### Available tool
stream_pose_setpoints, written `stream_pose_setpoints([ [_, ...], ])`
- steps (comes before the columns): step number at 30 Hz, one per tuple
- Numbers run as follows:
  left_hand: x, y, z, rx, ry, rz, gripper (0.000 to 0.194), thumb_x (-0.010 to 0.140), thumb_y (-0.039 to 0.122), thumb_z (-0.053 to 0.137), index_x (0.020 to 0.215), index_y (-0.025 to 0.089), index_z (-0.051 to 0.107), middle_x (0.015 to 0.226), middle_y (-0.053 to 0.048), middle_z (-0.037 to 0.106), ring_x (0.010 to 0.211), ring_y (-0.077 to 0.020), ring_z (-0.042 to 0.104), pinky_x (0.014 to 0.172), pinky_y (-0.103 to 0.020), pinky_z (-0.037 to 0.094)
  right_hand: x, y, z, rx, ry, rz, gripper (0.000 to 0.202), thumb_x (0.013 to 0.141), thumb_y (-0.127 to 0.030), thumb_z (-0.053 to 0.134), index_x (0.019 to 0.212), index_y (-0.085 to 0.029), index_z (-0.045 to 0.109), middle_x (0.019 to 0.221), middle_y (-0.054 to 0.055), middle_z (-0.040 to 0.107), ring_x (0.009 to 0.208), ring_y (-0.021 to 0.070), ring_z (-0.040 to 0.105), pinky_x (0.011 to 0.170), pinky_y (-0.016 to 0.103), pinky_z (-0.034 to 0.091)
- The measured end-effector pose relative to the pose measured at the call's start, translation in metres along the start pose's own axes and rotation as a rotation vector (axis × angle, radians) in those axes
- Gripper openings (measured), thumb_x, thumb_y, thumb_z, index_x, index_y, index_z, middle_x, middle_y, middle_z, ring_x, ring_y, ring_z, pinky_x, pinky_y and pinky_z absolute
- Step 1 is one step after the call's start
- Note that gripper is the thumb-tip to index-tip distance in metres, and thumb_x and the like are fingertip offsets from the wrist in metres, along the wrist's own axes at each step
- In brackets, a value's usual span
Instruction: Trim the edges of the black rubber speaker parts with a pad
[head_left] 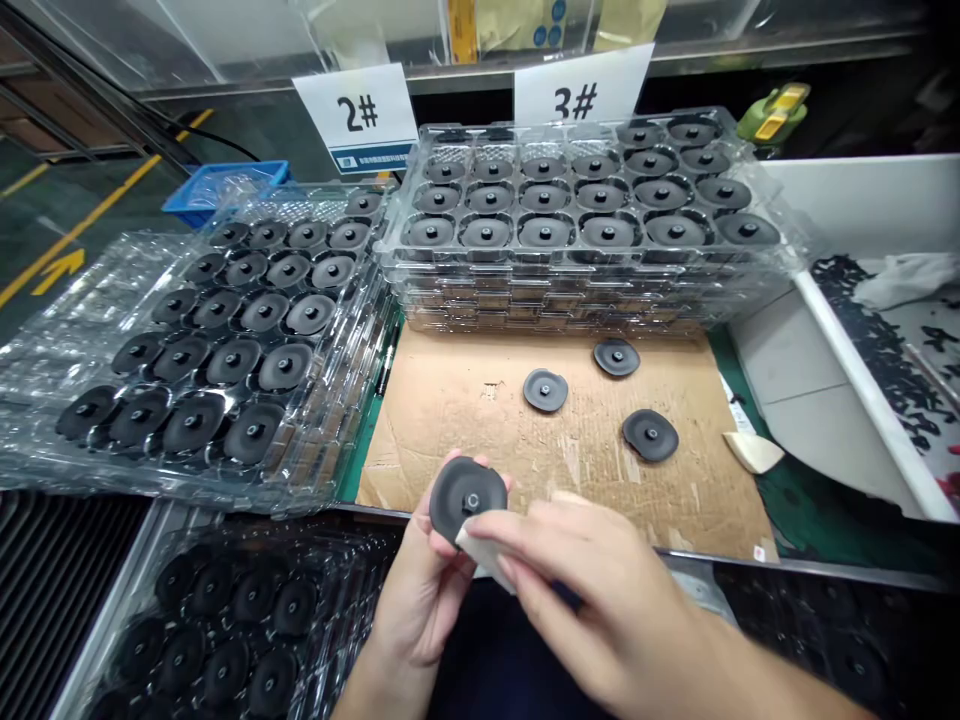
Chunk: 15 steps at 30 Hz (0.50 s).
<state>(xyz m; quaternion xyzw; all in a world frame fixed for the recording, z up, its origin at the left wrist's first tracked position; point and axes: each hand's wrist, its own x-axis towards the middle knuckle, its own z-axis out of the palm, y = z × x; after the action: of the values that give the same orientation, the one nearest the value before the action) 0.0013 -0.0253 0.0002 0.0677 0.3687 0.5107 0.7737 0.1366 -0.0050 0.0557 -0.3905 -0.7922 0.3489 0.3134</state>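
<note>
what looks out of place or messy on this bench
Three black discs lie loose on the scuffed, torn cardboard sheet, outside any tray. The tray stack under the 2# sign sits askew. The left hand holds another disc; the right hand presses a white piece against it.

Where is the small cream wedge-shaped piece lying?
The cream wedge lies at the right edge of the cardboard sheet, right of the nearest loose black disc.
</note>
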Motion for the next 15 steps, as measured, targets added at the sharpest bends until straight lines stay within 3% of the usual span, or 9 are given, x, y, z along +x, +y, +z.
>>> stream_pose_setpoints([
  [1,0.000,0.000,0.000,-0.004,0.002,0.018,0.041,0.067,0.024,0.073,0.107,0.029,0.063,0.110,0.001,0.065,0.103,-0.0208,0.059,0.085,-0.025,0.050,0.002,0.001,0.001,-0.013,-0.005,0.020,0.022,0.085,-0.011,0.046,0.103,-0.017,0.058,0.082,0.002,0.064,0.068,0.0141,0.054,0.064,0.028,0.042],
  [5,-0.001,0.000,0.003,-0.016,-0.047,-0.040,0.030,0.072,0.030,0.068,0.102,0.026,0.066,0.107,0.000,0.067,0.102,-0.0142,0.059,0.084,-0.015,0.047,0.007,0.005,0.004,-0.103,0.223,-0.018,0.028,0.088,-0.013,0.043,0.114,-0.012,0.052,0.090,0.007,0.063,0.078,0.0169,0.055,0.072,0.032,0.040],
  [8,-0.002,0.006,0.003,-0.015,-0.137,-0.037,0.045,0.065,0.029,0.075,0.108,0.028,0.062,0.112,0.000,0.065,0.104,-0.0198,0.058,0.089,-0.024,0.047,-0.004,0.002,-0.005,-0.026,0.084,-0.082,0.028,0.086,-0.010,0.044,0.112,-0.013,0.053,0.094,0.004,0.064,0.083,0.0132,0.056,0.075,0.027,0.040],
  [10,-0.003,0.010,0.003,-0.006,-0.163,-0.044,0.050,0.061,0.026,0.077,0.109,0.027,0.062,0.113,0.000,0.064,0.103,-0.0216,0.059,0.089,-0.027,0.047,-0.015,0.001,-0.015,-0.028,-0.010,-0.011,0.026,0.085,-0.008,0.046,0.109,-0.016,0.055,0.087,0.001,0.063,0.075,0.0103,0.055,0.070,0.024,0.038],
  [13,-0.004,0.007,0.006,-0.031,-0.161,-0.065,0.050,0.061,0.026,0.077,0.109,0.024,0.062,0.114,-0.002,0.064,0.107,-0.0188,0.057,0.092,-0.023,0.044,-0.021,0.002,-0.026,-0.207,0.061,0.084,0.027,0.087,-0.010,0.043,0.110,-0.016,0.057,0.071,0.000,0.056,0.063,0.0119,0.047,0.062,0.026,0.033],
  [15,-0.006,0.002,0.009,-0.050,-0.133,-0.107,0.041,0.069,0.028,0.072,0.108,0.024,0.062,0.108,0.000,0.066,0.106,-0.0172,0.057,0.094,-0.026,0.043,-0.012,0.005,-0.027,-0.272,0.080,-0.030,0.028,0.091,-0.016,0.039,0.109,-0.021,0.060,0.066,0.000,0.052,0.063,0.0133,0.043,0.061,0.028,0.031],
])
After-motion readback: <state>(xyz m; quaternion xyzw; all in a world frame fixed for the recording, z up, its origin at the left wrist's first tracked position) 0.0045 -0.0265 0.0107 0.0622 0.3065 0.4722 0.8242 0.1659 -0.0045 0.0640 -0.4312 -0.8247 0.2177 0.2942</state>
